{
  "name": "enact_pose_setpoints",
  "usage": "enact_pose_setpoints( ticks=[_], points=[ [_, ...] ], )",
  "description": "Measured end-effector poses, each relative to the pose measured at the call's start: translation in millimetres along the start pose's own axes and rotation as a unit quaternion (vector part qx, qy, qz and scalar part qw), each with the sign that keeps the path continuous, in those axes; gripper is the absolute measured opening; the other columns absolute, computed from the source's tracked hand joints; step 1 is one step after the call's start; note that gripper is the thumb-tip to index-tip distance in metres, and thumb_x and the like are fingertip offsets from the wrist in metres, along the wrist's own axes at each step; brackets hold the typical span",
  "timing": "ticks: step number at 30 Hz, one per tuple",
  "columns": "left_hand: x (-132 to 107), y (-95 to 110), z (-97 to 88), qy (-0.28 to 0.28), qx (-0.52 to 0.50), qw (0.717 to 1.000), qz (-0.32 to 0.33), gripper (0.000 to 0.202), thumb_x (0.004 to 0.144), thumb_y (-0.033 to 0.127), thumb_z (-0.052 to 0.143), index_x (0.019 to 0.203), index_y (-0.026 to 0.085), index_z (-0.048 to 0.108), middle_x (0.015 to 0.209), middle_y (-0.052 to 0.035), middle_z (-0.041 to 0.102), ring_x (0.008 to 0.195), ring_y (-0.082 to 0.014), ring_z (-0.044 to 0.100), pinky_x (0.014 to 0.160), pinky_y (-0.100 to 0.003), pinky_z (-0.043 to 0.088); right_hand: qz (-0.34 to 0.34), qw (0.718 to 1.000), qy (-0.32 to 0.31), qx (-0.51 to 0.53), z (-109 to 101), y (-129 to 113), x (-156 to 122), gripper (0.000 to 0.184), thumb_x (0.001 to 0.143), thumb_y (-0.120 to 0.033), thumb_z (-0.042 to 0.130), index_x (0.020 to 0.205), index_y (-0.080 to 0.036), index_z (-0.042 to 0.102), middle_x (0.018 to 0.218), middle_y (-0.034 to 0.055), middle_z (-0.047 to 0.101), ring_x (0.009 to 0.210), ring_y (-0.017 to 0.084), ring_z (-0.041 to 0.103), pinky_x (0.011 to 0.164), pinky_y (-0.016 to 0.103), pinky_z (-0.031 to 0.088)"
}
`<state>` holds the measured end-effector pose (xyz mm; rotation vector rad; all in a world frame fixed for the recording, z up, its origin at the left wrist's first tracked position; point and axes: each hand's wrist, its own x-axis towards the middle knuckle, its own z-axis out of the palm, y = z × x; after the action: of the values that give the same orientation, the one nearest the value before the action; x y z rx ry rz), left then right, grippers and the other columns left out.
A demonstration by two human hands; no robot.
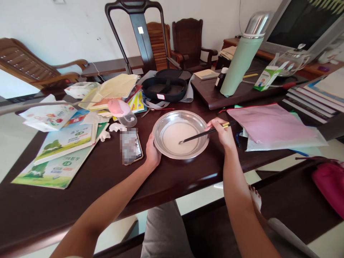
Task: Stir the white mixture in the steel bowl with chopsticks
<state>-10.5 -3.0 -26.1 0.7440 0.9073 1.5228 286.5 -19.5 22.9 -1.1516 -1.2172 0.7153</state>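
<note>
A shiny metal bowl (160,146) stands on the dark wooden table, with something whitish spread over its bottom; whether powder or liquid, I cannot tell. My left hand (153,152) grips the bowl's left side, its fingers partly hidden beneath the rim. In my right hand (220,130) is a pair of black chopsticks (197,136) with gold-coloured ends. They slant down to the left across the bowl, and their tips touch or hover just over the whitish contents. A phone (140,147) with a blurred screen lies left of my left hand.
Workbooks (60,163), crumpled tissue (104,135) and papers cover the left side. Behind the bowl lies an open black case (164,86). A green thermos (242,62) stands at the back right, above a pink zip pouch (274,123) and stacked books (309,105).
</note>
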Motion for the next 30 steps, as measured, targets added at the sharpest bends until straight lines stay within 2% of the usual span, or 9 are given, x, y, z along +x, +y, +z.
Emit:
enact_pose_setpoints(
  ticks=[3,8,11,13,16,19,21,24,30],
  points=[
    [0.7,-0.4,-0.7,-0.002,0.006,1.000,0.003,0.038,0.090,0.056,0.081,0.113,0.026,0.084,0.127,-0.0059,0.087,0.137,-0.0323,0.073,0.124,-0.046,0.054,-0.007,1.000,-0.019,-0.020,1.3,-0.7,0.1,0.060,0.086,-0.086,0.077,0.076,-0.028,0.078,0.070,0.0019,0.081,0.075,0.027,0.082,0.082,0.042,0.068],
    [1.4,-1.0,-1.1,-0.001,0.005,1.000,0.003,0.039,0.088,0.056,0.083,0.113,0.026,0.085,0.128,-0.0048,0.087,0.137,-0.0321,0.073,0.124,-0.045,0.054,-0.011,0.998,0.061,0.002,-1.9,2.4,1.8,0.059,0.090,-0.085,0.073,0.074,-0.028,0.075,0.059,-0.0004,0.073,0.063,0.025,0.077,0.078,0.042,0.067],
    [0.8,-0.6,-0.4,-0.004,0.003,1.000,0.004,0.039,0.088,0.056,0.084,0.113,0.027,0.086,0.129,-0.0045,0.087,0.137,-0.0322,0.073,0.125,-0.045,0.053,0.007,1.000,0.005,0.013,-0.2,1.2,0.1,0.059,0.087,-0.086,0.076,0.074,-0.028,0.076,0.058,-0.0001,0.073,0.060,0.025,0.075,0.073,0.041,0.066],
    [0.4,0.1,0.2,-0.007,0.002,1.000,0.006,0.037,0.089,0.056,0.083,0.111,0.026,0.086,0.129,-0.0050,0.087,0.137,-0.0328,0.074,0.125,-0.046,0.053,0.005,1.000,-0.024,0.001,1.4,-0.8,-0.5,0.060,0.085,-0.087,0.078,0.075,-0.028,0.077,0.063,0.0009,0.077,0.065,0.025,0.078,0.077,0.042,0.067],
    [0.2,0.7,1.0,-0.006,0.001,1.000,0.004,0.038,0.089,0.057,0.084,0.110,0.026,0.085,0.127,-0.0060,0.087,0.137,-0.0337,0.074,0.125,-0.047,0.054,-0.011,1.000,0.009,-0.016,0.9,-2.1,0.8,0.059,0.086,-0.086,0.077,0.075,-0.028,0.077,0.070,0.0014,0.081,0.073,0.026,0.081,0.084,0.043,0.068],
    [0.9,0.2,0.8,-0.005,0.005,1.000,0.003,0.039,0.088,0.058,0.084,0.110,0.025,0.085,0.129,-0.0063,0.087,0.138,-0.0338,0.074,0.125,-0.047,0.054,-0.011,0.999,0.051,-0.008,-1.0,-1.0,1.8,0.061,0.089,-0.086,0.073,0.073,-0.028,0.074,0.061,0.0005,0.075,0.065,0.026,0.078,0.078,0.042,0.067],
    [1.3,-0.6,0.2,-0.005,0.007,1.000,0.007,0.039,0.088,0.057,0.083,0.111,0.026,0.084,0.130,-0.0061,0.086,0.140,-0.0336,0.073,0.126,-0.047,0.053,-0.003,0.999,0.033,-0.002,-0.5,-0.5,1.2,0.061,0.089,-0.087,0.073,0.073,-0.028,0.074,0.057,-0.0001,0.072,0.061,0.026,0.076,0.075,0.042,0.066],
    [1.4,-1.3,-0.4,-0.003,0.004,1.000,0.007,0.038,0.089,0.057,0.082,0.111,0.026,0.085,0.129,-0.0059,0.087,0.140,-0.0332,0.072,0.127,-0.047,0.053,0.000,1.000,-0.012,-0.008,1.4,-0.8,0.4,0.060,0.086,-0.087,0.076,0.075,-0.028,0.076,0.063,0.0009,0.076,0.066,0.026,0.079,0.078,0.042,0.067],
    [0.4,-0.3,0.5,0.002,-0.002,1.000,-0.002,0.039,0.088,0.057,0.083,0.113,0.026,0.085,0.127,-0.0054,0.087,0.138,-0.0337,0.074,0.125,-0.048,0.054,-0.009,0.999,0.040,0.006,-1.6,0.8,1.1,0.060,0.090,-0.085,0.074,0.073,-0.028,0.076,0.059,0.0003,0.074,0.064,0.025,0.078,0.075,0.041,0.067]
  ],
)
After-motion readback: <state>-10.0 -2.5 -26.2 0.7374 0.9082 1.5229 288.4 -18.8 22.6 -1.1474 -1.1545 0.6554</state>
